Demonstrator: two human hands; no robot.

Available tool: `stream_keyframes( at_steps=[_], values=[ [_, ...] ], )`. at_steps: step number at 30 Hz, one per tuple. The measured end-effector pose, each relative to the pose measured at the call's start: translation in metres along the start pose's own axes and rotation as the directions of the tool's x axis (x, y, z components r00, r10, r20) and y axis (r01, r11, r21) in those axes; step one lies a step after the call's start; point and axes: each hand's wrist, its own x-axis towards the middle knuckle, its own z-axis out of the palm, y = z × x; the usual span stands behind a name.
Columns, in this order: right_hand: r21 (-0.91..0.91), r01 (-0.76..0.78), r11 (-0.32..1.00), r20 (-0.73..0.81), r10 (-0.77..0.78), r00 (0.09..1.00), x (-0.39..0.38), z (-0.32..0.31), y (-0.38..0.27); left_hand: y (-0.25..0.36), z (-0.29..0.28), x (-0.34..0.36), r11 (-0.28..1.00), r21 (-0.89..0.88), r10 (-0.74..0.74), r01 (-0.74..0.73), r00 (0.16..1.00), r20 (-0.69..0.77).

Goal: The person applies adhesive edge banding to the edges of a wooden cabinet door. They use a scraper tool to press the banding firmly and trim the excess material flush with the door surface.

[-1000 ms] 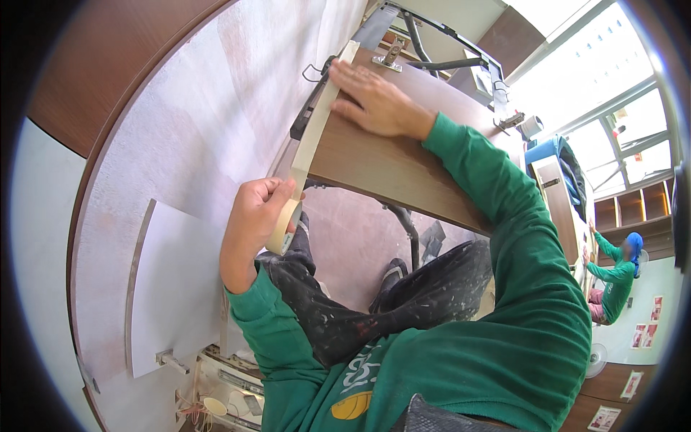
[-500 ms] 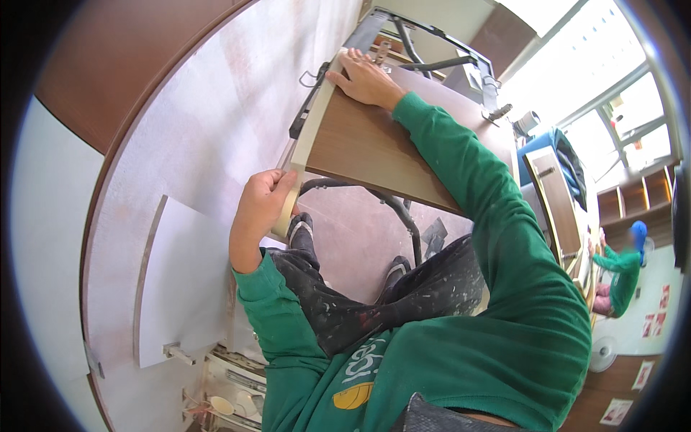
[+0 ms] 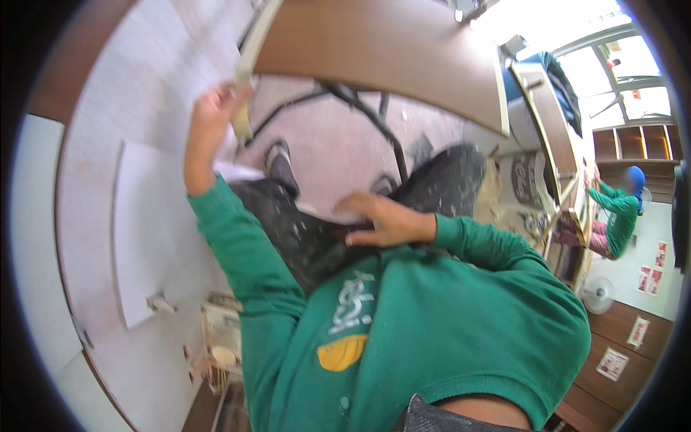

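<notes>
Stretching across the top of my view, the brown wooden panel (image 3: 403,65) is lying above a black tubular stand (image 3: 391,138), which is probably bearing its weight so that neither of my 2 hands is having to carry it. Below, my dark speckled trousers (image 3: 277,234) are showing, and my right hand (image 3: 389,222) is hovering over them, well apart from the panel. Its thumb is standing away from its fingers; blur is hiding whether they are gripping the pale thing (image 3: 348,217) at their tips, so I cannot tell. My left hand (image 3: 209,119) is pinching the tan tape roll (image 3: 242,124) just below the panel's near left corner, thumb and fingers pressed together. I am judging that this hold is drawing the tape straight, in line with the pale strip (image 3: 258,37) that is running along the panel's left edge toward my fingertips.
</notes>
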Motion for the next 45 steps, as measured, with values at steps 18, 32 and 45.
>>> stream_keyframes(
  at_steps=[18,32,45],
  values=[
    [-0.117,-0.090,0.989,-0.198,0.065,0.978,-0.036,0.046,-0.006,-0.001,-0.005,-0.002,0.991,0.092,0.103,-0.097,0.992,-0.071],
    [0.816,-0.231,0.530,-0.030,0.437,0.899,-0.011,-0.085,-0.065,0.018,0.013,-0.006,0.994,0.051,0.101,-0.095,0.985,-0.141],
    [0.020,0.151,0.988,-0.218,-0.143,0.965,0.209,-0.238,-0.035,0.008,0.009,0.003,0.978,-0.205,0.005,-0.026,0.995,-0.102]
  ],
)
